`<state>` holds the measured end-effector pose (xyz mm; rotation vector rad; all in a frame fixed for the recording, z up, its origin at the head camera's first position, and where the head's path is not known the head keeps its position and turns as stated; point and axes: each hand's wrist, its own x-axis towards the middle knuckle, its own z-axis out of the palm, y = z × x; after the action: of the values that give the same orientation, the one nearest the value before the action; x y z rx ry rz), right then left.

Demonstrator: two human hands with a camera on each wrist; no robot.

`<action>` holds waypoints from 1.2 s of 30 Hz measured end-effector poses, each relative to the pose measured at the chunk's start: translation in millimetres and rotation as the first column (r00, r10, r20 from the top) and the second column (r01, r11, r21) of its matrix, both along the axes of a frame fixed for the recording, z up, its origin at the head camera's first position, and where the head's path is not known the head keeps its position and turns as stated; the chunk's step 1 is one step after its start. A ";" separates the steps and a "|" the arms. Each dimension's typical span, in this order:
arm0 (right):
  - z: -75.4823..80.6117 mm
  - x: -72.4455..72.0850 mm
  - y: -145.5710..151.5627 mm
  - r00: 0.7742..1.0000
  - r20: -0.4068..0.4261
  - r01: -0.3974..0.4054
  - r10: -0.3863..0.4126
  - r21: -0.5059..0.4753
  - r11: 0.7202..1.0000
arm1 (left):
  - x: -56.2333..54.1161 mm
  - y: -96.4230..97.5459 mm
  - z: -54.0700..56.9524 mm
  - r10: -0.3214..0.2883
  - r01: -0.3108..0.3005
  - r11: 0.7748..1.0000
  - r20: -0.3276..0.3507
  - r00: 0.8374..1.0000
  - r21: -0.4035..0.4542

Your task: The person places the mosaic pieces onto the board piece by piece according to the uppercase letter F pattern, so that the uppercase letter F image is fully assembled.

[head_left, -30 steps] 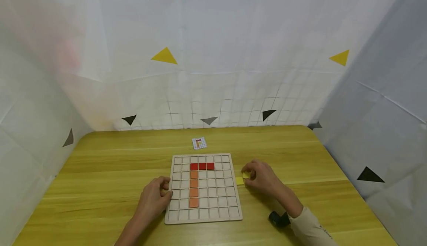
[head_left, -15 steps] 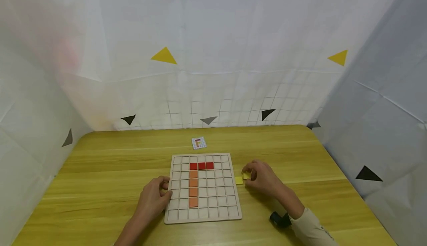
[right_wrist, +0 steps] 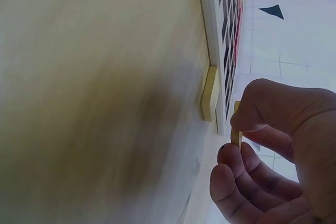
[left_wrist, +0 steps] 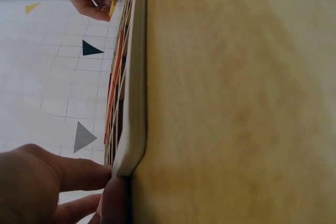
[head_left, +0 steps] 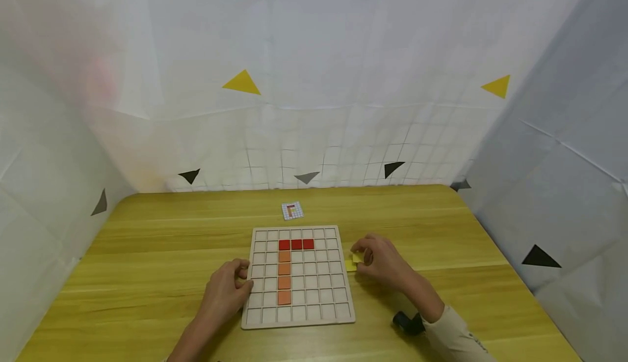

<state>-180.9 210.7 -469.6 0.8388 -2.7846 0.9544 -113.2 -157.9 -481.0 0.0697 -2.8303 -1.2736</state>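
Note:
A wooden grid board [head_left: 321,299] lies flat on the table. Set in it are a row of 3 red tiles [head_left: 296,244] and, below the row's left end, a column of several orange tiles [head_left: 284,269]. My left hand [head_left: 227,287] holds the board's left edge between fingers and thumb. Just off the right edge, my right hand [head_left: 385,263] pinches a yellow tile [right_wrist: 237,135] between thumb and fingertips, raised above the table in the right wrist view. Another yellow tile [right_wrist: 210,95] lies against the board's edge, partly covered by the held one in the head view.
Behind the board lies a small pattern card [head_left: 293,210] with a gridded coloured design. A black object [head_left: 408,324] sits by the right sleeve [head_left: 456,335]. White sheeting [head_left: 314,78] with yellow, black and grey triangles rises around the table [head_left: 162,242].
My right hand has shifted slightly left with the yellow tile, bringing it over the tile on the table. The left hand and the board stay in place.

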 end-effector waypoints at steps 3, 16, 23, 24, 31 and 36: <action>1.7 1.0 -3.8 1.000 -0.005 -0.011 0.010 -0.008 1.000 | -0.1 0.2 0.0 0.002 -0.002 1.000 -0.001 1.000 -0.003; 3.5 2.6 -15.2 0.999 -0.022 -0.029 0.028 -0.016 0.999 | 0.7 1.3 2.1 0.009 -0.009 1.000 0.009 1.000 -0.005; 2.4 2.9 -23.7 0.999 -0.015 -0.042 0.042 -0.022 0.999 | 0.4 0.6 0.9 0.009 -0.009 1.000 0.009 1.000 -0.008; 2.7 3.2 -25.1 0.999 -0.013 -0.047 0.046 -0.024 0.999 | 0.4 0.6 0.7 0.009 -0.009 1.000 0.009 1.000 -0.009; 5.9 4.5 -34.2 0.998 0.006 -0.059 0.059 -0.021 0.998 | 0.6 0.5 1.0 0.011 -0.011 1.000 0.010 1.000 -0.009; 5.2 3.6 -38.6 0.998 0.026 -0.058 0.058 -0.011 0.998 | 1.0 0.4 1.5 0.010 -0.010 1.000 0.011 1.000 -0.001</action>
<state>-177.3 172.1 -464.4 0.9172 -2.7894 0.9942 -112.2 -157.5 -479.5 0.0912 -2.8361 -1.2740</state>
